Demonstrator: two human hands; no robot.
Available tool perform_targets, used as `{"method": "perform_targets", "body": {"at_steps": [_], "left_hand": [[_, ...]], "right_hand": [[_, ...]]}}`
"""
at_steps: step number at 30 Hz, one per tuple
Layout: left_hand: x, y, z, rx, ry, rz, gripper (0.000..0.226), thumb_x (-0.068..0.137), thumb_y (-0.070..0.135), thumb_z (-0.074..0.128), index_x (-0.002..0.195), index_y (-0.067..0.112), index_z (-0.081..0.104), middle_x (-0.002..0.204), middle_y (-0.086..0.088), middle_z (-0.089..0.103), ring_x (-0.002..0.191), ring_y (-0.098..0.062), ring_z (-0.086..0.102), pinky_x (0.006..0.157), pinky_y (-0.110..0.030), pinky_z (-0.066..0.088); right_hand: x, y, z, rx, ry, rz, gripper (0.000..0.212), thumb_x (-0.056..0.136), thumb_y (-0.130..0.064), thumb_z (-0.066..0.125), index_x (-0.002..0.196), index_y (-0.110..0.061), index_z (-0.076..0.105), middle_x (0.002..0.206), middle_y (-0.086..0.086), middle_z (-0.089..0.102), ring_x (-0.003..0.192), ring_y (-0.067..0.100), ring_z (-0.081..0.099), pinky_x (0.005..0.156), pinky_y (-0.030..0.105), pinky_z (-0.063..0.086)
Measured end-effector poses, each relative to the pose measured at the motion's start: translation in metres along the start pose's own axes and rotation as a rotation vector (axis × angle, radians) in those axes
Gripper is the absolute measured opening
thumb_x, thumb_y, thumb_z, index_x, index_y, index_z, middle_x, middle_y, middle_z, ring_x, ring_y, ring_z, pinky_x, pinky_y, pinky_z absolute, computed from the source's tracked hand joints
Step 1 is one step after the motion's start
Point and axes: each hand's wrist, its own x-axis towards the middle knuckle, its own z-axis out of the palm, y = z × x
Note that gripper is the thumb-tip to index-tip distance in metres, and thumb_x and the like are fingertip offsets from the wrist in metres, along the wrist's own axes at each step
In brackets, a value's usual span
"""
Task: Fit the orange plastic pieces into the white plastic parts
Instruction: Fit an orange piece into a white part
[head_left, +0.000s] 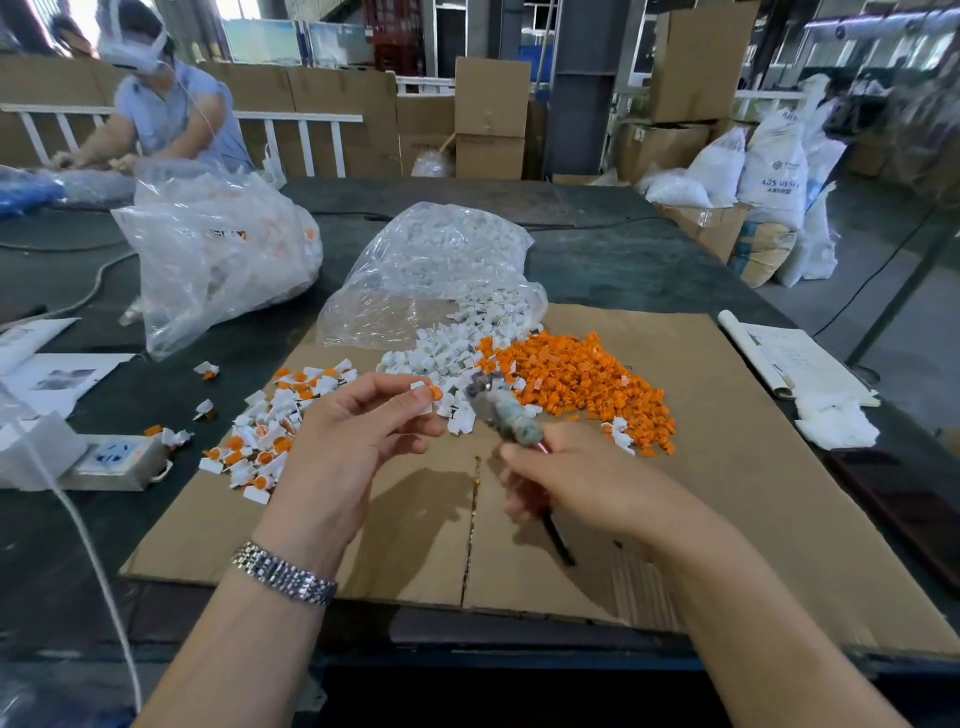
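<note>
Left of our left hand: a grey power strip (117, 457) at the table edge, then a scatter of assembled pieces (265, 441), white with orange inserts, on the cardboard sheet (727, 493).

Our left hand (358, 441): raised above the cardboard, palm toward us, fingers curled; thumb and fingertips pinch one white part (422, 397) with an orange piece (436, 393) at its end. A metal watch (283, 574) sits on the wrist.

Beyond and between our hands: a clear bag (431, 270) spilling loose white parts (441, 358) onto the cardboard.

Our right hand (576, 483): fingers closed round the handle of a small tool (498, 410), blurred, its grey head pointing up and left toward the pinched part. We cannot tell whether tool and part touch.

Beyond our right hand: a heap of loose orange pieces (582, 379), touching the white parts on its left edge.

Right of our right hand: papers (795, 358) and white wadding (836, 421) by the cardboard's edge.
</note>
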Motion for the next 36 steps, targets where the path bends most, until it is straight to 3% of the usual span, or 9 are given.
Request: {"method": "perform_targets", "body": {"at_steps": [2, 6, 10, 13, 18, 22, 27, 32, 36], "left_hand": [[0.002, 0.001, 0.001, 0.031, 0.005, 0.024, 0.009, 0.086, 0.008, 0.077, 0.094, 0.004, 0.076, 0.083, -0.011, 0.075, 0.07, -0.02, 0.072, 0.056, -0.021, 0.054], [0.003, 0.001, 0.003, 0.081, 0.03, 0.065, 0.011, 0.087, 0.007, 0.075, 0.097, 0.002, 0.075, 0.079, -0.01, 0.075, 0.068, -0.018, 0.072, 0.054, -0.021, 0.053], [0.003, 0.001, 0.004, 0.115, 0.054, 0.081, 0.006, 0.089, 0.005, 0.074, 0.094, 0.004, 0.075, 0.075, -0.008, 0.074, 0.066, -0.017, 0.071, 0.054, -0.02, 0.053], [0.003, 0.0, 0.005, 0.169, 0.072, 0.107, 0.003, 0.09, 0.005, 0.074, 0.092, 0.005, 0.076, 0.073, -0.009, 0.074, 0.064, -0.016, 0.07, 0.054, -0.02, 0.052], [0.003, -0.004, 0.009, 0.198, 0.09, 0.12, 0.003, 0.09, 0.004, 0.073, 0.091, 0.005, 0.076, 0.071, -0.007, 0.073, 0.062, -0.015, 0.069, 0.054, -0.019, 0.052], [0.004, -0.005, 0.008, 0.09, 0.062, 0.046, 0.004, 0.089, 0.003, 0.073, 0.089, 0.005, 0.076, 0.07, -0.008, 0.073, 0.064, -0.015, 0.069, 0.058, -0.019, 0.054], [0.004, -0.008, 0.009, 0.232, 0.092, 0.11, 0.004, 0.09, 0.005, 0.074, 0.088, 0.007, 0.076, 0.071, -0.007, 0.074, 0.063, -0.016, 0.07, 0.056, -0.02, 0.054], [0.004, -0.005, 0.01, 0.152, 0.069, 0.059, 0.003, 0.09, 0.004, 0.073, 0.089, 0.004, 0.076, 0.071, -0.008, 0.074, 0.063, -0.017, 0.07, 0.058, -0.02, 0.055], [0.003, -0.007, 0.01, 0.141, 0.078, 0.024, 0.005, 0.092, 0.007, 0.073, 0.092, 0.002, 0.076, 0.073, -0.012, 0.075, 0.066, -0.021, 0.072, 0.063, -0.022, 0.058]], "right_hand": [[-0.005, -0.011, 0.005, 0.057, -0.076, -0.021, 0.019, 0.106, -0.022, 0.046, 0.094, -0.012, 0.055, 0.108, 0.021, 0.069, 0.088, 0.023, 0.071, 0.079, 0.037, 0.061], [-0.009, -0.02, 0.013, -0.004, -0.066, -0.062, 0.022, 0.107, -0.028, 0.043, 0.105, -0.011, 0.057, 0.11, 0.012, 0.07, 0.079, 0.004, 0.066, 0.067, 0.019, 0.055], [-0.012, -0.02, 0.018, -0.036, -0.054, -0.096, 0.022, 0.107, -0.032, 0.043, 0.108, -0.014, 0.055, 0.109, 0.009, 0.069, 0.086, 0.005, 0.066, 0.08, 0.028, 0.056], [-0.012, -0.018, 0.023, -0.039, -0.055, -0.108, 0.019, 0.107, -0.033, 0.042, 0.105, -0.017, 0.053, 0.111, 0.015, 0.067, 0.096, 0.015, 0.067, 0.08, 0.032, 0.059], [-0.012, -0.015, 0.03, -0.069, -0.028, -0.11, 0.021, 0.107, -0.035, 0.041, 0.091, -0.024, 0.049, 0.095, 0.005, 0.066, 0.066, -0.002, 0.059, 0.052, 0.008, 0.046], [-0.01, -0.012, 0.032, -0.056, -0.033, -0.128, 0.019, 0.107, -0.035, 0.04, 0.09, -0.031, 0.046, 0.093, -0.002, 0.065, 0.065, -0.007, 0.061, 0.061, 0.011, 0.049], [-0.012, -0.009, 0.036, -0.029, 0.018, -0.135, 0.02, 0.106, -0.039, 0.041, 0.086, -0.034, 0.044, 0.078, -0.002, 0.061, 0.056, 0.001, 0.056, 0.053, 0.013, 0.048], [-0.012, -0.007, 0.04, -0.073, 0.111, -0.162, 0.029, 0.104, -0.046, 0.042, 0.082, -0.027, 0.047, 0.072, 0.007, 0.057, 0.061, 0.02, 0.054, 0.073, 0.049, 0.056], [-0.011, -0.005, 0.043, -0.112, 0.167, -0.143, 0.032, 0.103, -0.048, 0.043, 0.078, -0.029, 0.046, 0.07, 0.002, 0.059, 0.058, 0.018, 0.055, 0.063, 0.042, 0.053]]}}
